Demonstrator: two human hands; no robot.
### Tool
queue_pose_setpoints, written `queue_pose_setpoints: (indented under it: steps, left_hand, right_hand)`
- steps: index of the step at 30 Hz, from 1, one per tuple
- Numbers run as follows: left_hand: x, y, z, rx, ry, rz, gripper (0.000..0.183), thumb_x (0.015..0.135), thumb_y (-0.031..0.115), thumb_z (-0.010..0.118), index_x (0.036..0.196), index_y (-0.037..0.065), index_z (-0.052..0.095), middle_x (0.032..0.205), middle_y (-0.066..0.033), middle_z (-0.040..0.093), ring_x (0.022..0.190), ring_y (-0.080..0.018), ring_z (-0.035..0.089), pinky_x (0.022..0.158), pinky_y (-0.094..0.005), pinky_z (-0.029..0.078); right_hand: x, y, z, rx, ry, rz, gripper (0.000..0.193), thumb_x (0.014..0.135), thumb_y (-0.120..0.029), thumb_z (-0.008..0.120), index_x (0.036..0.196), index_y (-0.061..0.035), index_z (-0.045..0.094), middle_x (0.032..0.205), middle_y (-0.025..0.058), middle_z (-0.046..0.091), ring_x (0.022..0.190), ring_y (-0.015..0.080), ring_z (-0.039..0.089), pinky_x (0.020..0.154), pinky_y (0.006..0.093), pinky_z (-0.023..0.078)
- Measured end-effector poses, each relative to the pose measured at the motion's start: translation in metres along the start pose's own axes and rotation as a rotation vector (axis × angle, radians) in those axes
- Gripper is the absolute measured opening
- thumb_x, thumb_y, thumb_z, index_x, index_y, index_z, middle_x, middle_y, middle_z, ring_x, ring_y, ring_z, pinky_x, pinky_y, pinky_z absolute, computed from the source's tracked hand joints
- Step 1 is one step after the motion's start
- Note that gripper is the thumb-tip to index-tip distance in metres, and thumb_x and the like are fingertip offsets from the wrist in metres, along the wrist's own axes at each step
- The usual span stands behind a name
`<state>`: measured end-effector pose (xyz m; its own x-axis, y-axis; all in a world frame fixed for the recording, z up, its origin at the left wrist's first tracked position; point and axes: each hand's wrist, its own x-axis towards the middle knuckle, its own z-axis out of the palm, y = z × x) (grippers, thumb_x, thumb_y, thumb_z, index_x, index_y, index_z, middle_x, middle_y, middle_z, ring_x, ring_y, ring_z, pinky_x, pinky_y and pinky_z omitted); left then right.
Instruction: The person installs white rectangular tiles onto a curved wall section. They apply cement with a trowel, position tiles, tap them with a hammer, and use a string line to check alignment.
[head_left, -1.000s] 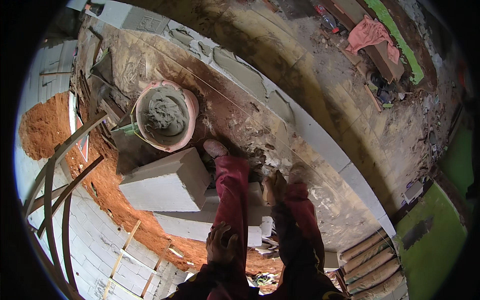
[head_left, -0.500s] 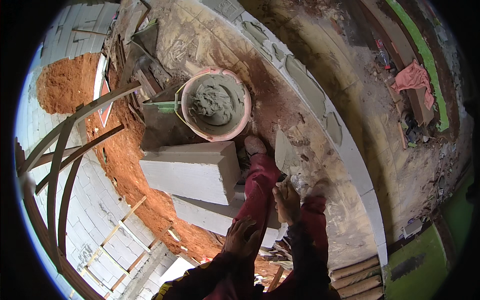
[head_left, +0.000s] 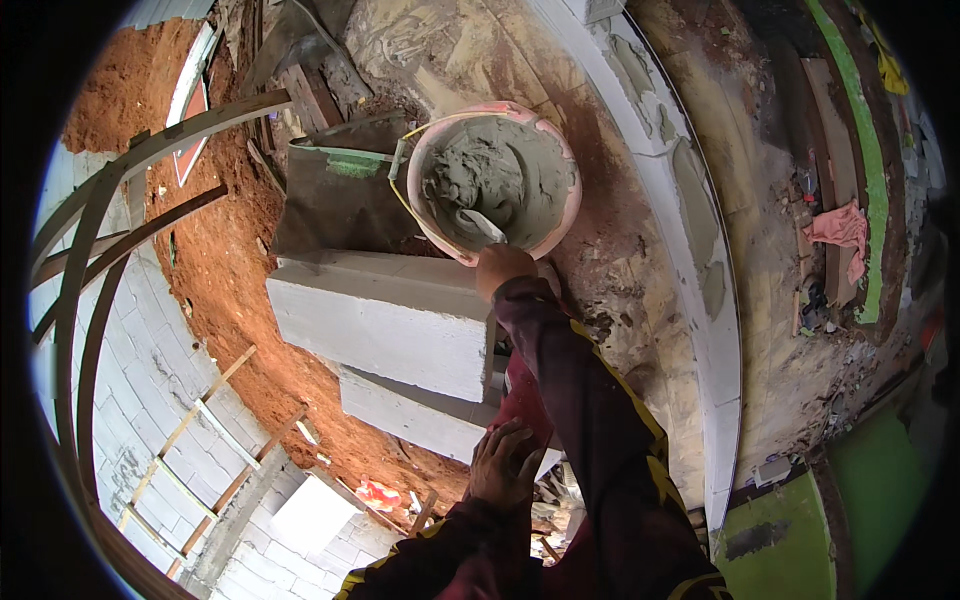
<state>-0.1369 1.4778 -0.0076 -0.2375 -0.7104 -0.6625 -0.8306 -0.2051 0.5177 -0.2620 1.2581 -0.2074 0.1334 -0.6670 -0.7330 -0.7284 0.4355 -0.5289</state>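
Note:
My right hand is closed round the handle of a trowel, its blade dipped in the grey wet mortar. The mortar sits in a round pinkish bucket with a yellow handle swung to its left side. Much of the trowel is hidden by my hand and the mortar. My left hand rests on my red-trousered knee, fingers apart and slightly bent, holding nothing. Beside my leg, left of it, lies a large white block on top of another white block.
A low white block wall, with mortar spread along its top, curves past on the right. Wooden beams stand at the left over red soil. A pink cloth lies at the far right.
My right hand has moved forward from beside my knee to the bucket, carrying the trowel into the mortar. The view has shifted; my left hand stays on the knee.

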Motion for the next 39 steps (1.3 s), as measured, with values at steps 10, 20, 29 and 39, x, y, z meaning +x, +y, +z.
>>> queue_pose_setpoints:
  steps: [10,20,29,39]
  left_hand:
    - [-0.013,-0.011,-0.01,0.038,0.112,0.056,0.036,0.084,0.023,0.073,0.115,0.009,0.063,0.125,-0.0176,0.062,0.11,-0.0393,0.06,0.095,-0.05,0.046]
    - [-0.059,-0.037,0.054,0.102,0.061,0.07,0.037,0.082,0.02,0.075,0.115,0.006,0.065,0.126,-0.0189,0.063,0.117,-0.0394,0.057,0.102,-0.0488,0.044]
    - [-0.087,-0.044,0.097,0.263,-0.017,0.114,0.036,0.084,0.022,0.075,0.115,0.007,0.065,0.131,-0.0159,0.062,0.12,-0.0379,0.056,0.103,-0.0476,0.044]
    - [-0.1,-0.039,0.123,0.365,-0.063,0.248,0.035,0.082,0.017,0.075,0.114,0.005,0.065,0.128,-0.0175,0.063,0.117,-0.0379,0.059,0.101,-0.0465,0.045]
  right_hand:
    - [-0.05,0.069,-0.019,1.066,-0.271,-0.157,0.037,0.09,-0.033,0.071,0.109,-0.0018,0.066,0.066,0.0008,0.052,0.048,0.0099,0.049,0.044,0.0261,0.042]
    - [-0.269,0.23,0.081,1.458,0.38,0.001,0.045,0.085,-0.014,0.065,0.124,0.006,0.061,0.093,0.0069,0.064,0.075,0.015,0.063,0.064,0.031,0.052]
    - [-0.301,0.328,0.129,0.337,1.067,0.391,0.055,0.078,-0.009,0.071,0.131,-0.0058,0.061,0.095,0.0127,0.061,0.087,0.03,0.063,0.078,0.0402,0.053]
    - [-0.244,0.379,0.243,0.337,1.346,0.543,0.051,0.078,-0.006,0.074,0.125,-0.007,0.055,0.105,0.017,0.055,0.101,0.0399,0.054,0.087,0.0526,0.044]
